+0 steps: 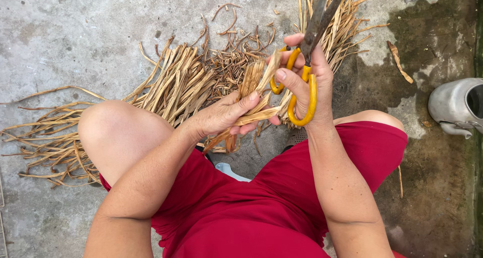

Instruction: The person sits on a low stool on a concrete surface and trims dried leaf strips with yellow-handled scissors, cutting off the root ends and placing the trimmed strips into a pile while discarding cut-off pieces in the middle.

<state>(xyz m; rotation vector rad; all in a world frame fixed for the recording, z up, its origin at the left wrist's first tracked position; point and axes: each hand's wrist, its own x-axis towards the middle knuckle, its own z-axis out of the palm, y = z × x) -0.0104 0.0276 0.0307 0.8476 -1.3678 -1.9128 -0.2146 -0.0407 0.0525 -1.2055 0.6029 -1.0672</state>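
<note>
My right hand (308, 87) grips a pair of scissors (306, 61) with yellow loop handles; the dark blades point up and away, closed. My left hand (226, 114) pinches a small bundle of dry tan plant strips (254, 82) between thumb and fingers, right beside the scissor handles. The two hands almost touch at the fingertips. Both work above my knees, over red shorts (261, 202).
Heaps of dry straw-coloured strips (171, 84) lie on the concrete floor (75, 26) ahead and to the left, with more strips (342, 21) behind the scissors. A metal kettle-like vessel (455, 107) stands at the right edge beside a damp patch.
</note>
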